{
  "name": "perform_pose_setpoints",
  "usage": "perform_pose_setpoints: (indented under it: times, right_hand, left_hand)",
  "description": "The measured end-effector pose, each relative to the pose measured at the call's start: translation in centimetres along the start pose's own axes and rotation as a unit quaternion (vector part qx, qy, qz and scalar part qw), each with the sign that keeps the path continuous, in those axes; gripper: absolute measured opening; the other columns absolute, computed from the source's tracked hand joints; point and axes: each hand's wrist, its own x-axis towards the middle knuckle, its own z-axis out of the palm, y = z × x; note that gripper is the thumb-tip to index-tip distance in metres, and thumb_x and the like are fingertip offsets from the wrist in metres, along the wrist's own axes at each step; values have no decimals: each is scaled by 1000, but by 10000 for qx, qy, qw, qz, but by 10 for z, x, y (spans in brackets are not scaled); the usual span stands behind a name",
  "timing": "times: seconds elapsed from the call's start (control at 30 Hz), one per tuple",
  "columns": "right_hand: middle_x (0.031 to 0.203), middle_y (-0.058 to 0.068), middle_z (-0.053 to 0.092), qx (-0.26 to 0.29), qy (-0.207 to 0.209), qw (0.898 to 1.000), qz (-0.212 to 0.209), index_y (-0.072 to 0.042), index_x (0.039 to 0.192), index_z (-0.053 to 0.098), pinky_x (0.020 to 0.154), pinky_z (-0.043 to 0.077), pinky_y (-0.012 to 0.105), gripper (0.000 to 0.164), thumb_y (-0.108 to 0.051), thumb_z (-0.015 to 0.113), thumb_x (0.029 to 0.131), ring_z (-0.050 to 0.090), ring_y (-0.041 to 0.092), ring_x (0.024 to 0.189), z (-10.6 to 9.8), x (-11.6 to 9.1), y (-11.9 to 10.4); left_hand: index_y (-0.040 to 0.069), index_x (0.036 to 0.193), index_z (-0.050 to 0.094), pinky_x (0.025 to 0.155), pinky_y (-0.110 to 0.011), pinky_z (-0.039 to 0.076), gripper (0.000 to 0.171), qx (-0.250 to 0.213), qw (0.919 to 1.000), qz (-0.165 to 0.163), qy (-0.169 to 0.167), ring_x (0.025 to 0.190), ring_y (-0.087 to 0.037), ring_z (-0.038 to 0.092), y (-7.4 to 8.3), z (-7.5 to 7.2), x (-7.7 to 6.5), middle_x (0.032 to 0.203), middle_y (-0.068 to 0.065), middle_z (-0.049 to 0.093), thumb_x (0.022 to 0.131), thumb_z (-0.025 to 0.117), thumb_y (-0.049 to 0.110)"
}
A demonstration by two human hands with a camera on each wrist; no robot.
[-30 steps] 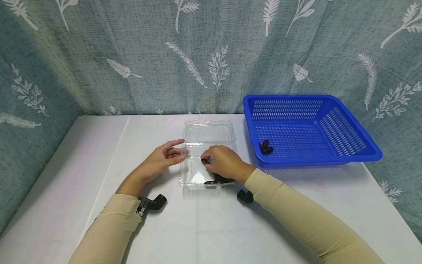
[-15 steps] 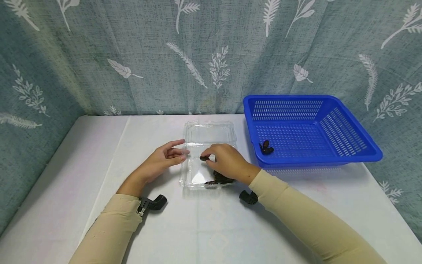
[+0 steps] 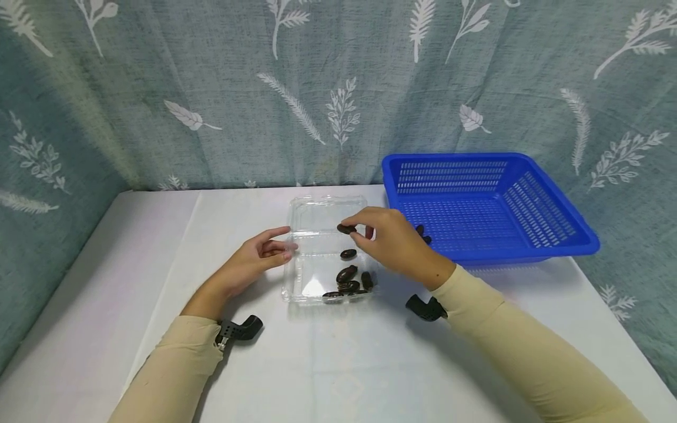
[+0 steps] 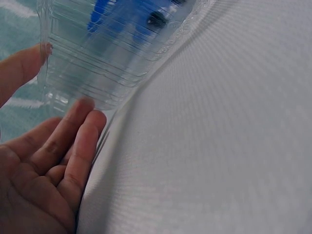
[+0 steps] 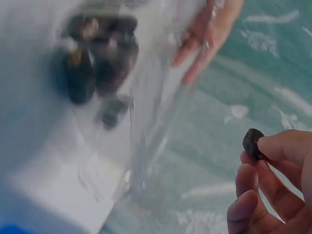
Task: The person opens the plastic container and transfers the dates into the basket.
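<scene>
Dark piece (image 3: pixel 346 228) is pinched between thumb and fingertips of the right hand (image 3: pixel 396 244), held over the open clear box (image 3: pixel 317 273); more pieces (image 3: pixel 347 274) are bunched mostly at its near right corner. Box's left edge is touched by the left hand (image 3: pixel 244 261), fingers loosely extended. Blue basket (image 3: pixel 476 258), partly blocked by the right hand, is set to the right on the white counter (image 3: pixel 328 358).

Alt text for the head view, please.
A person's right hand pinches a dark oval object above an open clear box holding similar pieces; the left hand is at the box's left edge. A blue basket stands to the right.
</scene>
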Motion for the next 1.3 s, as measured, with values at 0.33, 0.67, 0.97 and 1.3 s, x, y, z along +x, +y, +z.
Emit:
perform_pose_setpoints:
  times: [0.33, 0.67, 0.97, 1.3]
  right_hand:
    - [99, 9, 73, -2, 491, 9966, 665, -7, 113, 76, 51, 40, 23, 23, -2, 70, 91, 58, 17, 70, -36, -10, 37]
    - [109, 15, 74, -111, 207, 9878, 1542, -5, 115, 74, 47, 38, 26, 23, -5, 65, 94, 60, 22, 72, -56, -21, 81]
    - [117, 19, 72, -229, -326, 9752, 2177, -2, 116, 74, 64, 47, 30, 24, -6, 62, 95, 66, 30, 91, -62, -25, 108]
    - [115, 21, 73, -386, -1052, 9663, 2315, 2, 115, 73, 88, 52, 49, 24, -2, 63, 93, 66, 37, 109, -65, -28, 120]
  left_hand:
    - [13, 155, 34, 97, -13, 45, 70, -47, 10000, 33, -10, 115, -2, 61, -4, -2, -2, 141, -18, 59, 96, 69, 22]
    - [13, 155, 35, 96, -12, 45, 69, -61, 10000, 10, 14, 114, 0, 61, -3, -2, -3, 141, -18, 58, 96, 69, 22]
    - [11, 155, 33, 96, -13, 46, 70, -92, 10000, 31, -20, 113, 0, 62, 0, -1, -1, 141, -20, 58, 96, 69, 20]
    - [12, 155, 33, 97, -13, 45, 69, -95, 9999, 63, -66, 115, -3, 62, 2, -1, 0, 141, -19, 58, 96, 68, 20]
